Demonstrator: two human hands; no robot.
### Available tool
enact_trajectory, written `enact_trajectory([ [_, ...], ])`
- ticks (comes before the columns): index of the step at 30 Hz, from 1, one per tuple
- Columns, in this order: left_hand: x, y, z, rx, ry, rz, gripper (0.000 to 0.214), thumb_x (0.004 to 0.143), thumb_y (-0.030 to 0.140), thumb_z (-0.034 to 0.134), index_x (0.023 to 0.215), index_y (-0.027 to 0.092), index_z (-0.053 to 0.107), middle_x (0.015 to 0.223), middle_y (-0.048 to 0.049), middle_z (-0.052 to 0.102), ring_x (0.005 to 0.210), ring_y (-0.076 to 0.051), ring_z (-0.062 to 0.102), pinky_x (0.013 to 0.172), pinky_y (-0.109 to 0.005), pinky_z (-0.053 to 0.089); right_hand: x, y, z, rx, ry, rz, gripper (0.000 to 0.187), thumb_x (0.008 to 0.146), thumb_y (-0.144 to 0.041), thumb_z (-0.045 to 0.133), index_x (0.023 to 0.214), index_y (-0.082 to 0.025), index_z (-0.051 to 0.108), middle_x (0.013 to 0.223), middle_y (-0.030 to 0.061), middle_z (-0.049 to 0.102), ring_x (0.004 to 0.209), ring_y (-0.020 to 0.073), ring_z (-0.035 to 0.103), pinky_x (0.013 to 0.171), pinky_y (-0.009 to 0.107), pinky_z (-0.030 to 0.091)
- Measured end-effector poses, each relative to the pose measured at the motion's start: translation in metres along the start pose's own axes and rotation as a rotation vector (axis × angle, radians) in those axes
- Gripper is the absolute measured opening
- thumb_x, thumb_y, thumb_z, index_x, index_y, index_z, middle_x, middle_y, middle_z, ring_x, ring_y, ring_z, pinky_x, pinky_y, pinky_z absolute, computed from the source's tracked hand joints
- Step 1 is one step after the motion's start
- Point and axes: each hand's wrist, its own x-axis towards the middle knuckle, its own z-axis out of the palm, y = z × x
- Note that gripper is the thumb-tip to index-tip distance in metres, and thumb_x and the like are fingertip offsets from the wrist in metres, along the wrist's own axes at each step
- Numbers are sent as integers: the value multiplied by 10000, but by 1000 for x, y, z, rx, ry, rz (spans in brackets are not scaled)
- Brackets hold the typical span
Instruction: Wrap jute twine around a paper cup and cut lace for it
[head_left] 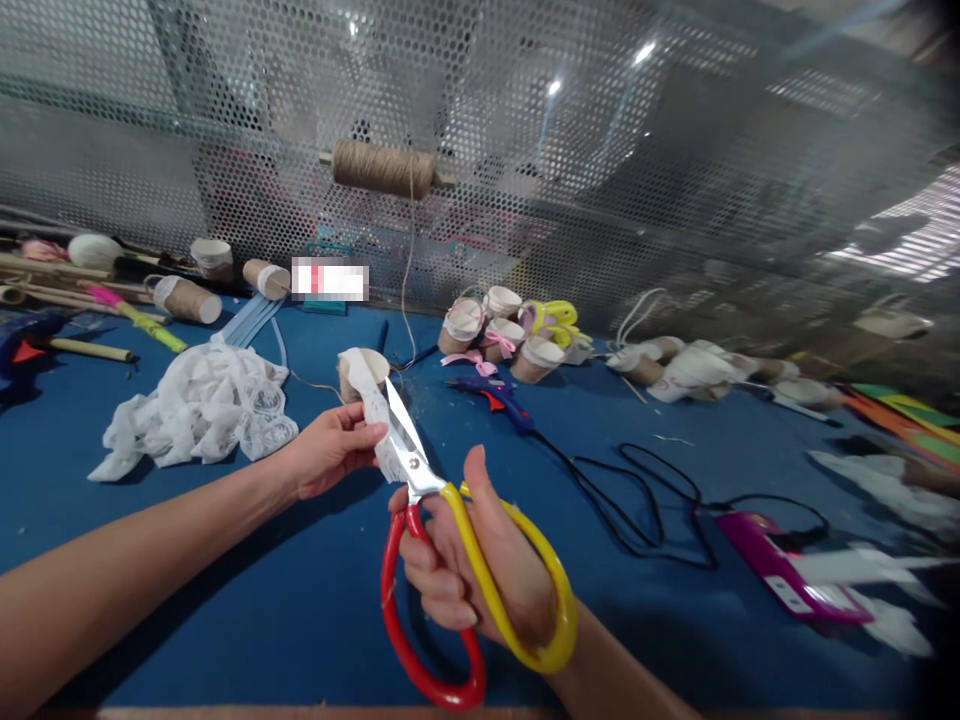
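Observation:
My left hand [346, 445] pinches a strip of white lace [381, 425] between thumb and fingers. The lace runs up to the rim of a small brown cup [373, 370] standing just beyond the hand. My right hand [480, 560] is wrapped through the handles of large scissors [415, 464], one loop red and the other yellow. Their blades point up and away, lying against the right side of the lace. Whether the lace is between the blades I cannot tell. A heap of white lace [206, 405] lies on the table, left of my left hand.
A blue glue gun [491, 395] lies right of the cup, its black cord running to a purple power strip [795, 570]. Several decorated cups [538, 357] stand behind it. A twine spool [382, 167] hangs on the perforated metal panel [247, 110]. Blue ribbons [255, 322] lie left.

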Motion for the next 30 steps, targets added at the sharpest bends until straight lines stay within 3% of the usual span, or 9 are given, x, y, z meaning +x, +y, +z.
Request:
enact_trajectory([
  [16, -3, 1, 1, 28, -22, -12, 245, 608, 203, 770, 789, 104, 637, 678, -29, 670, 589, -114, 604, 599, -230, 470, 3, -6, 1, 40, -57, 43, 706, 799, -715, 90, 841, -174, 541, 514, -44, 389, 346, 16, 196, 309, 106, 156],
  [30, -4, 2, 2, 36, -13, -13, 249, 600, 166, 767, 798, 101, 631, 688, -31, 669, 610, -125, 604, 621, -250, 470, 4, -8, -2, 62, -72, 61, 782, 819, -670, -1, 800, -147, 580, 474, -52, 371, 301, 7, 172, 255, 100, 172],
])
